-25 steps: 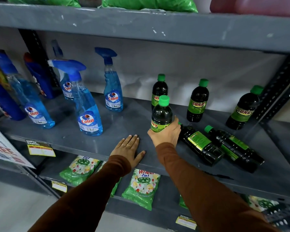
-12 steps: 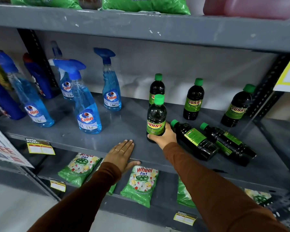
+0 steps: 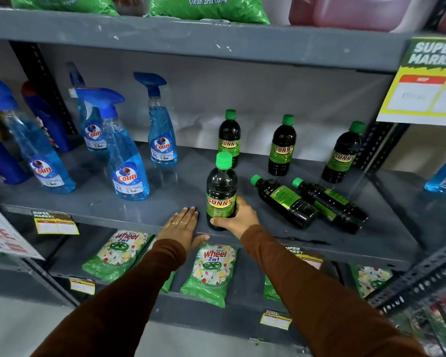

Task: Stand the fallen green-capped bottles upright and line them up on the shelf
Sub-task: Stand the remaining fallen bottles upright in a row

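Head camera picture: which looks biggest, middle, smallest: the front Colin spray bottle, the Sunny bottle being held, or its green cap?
1. Front Colin spray bottle
2. Held Sunny bottle, though similar nearness makes this fair
3. Its green cap

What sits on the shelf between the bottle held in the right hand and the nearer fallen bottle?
Nothing: in the head view, only bare grey shelf separates the held bottle, gripped by the right hand, from the nearer fallen bottle.

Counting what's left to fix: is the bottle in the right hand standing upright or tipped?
Upright. The held bottle stands base-down near the shelf front edge, green cap up, right hand wrapped around its lower body.
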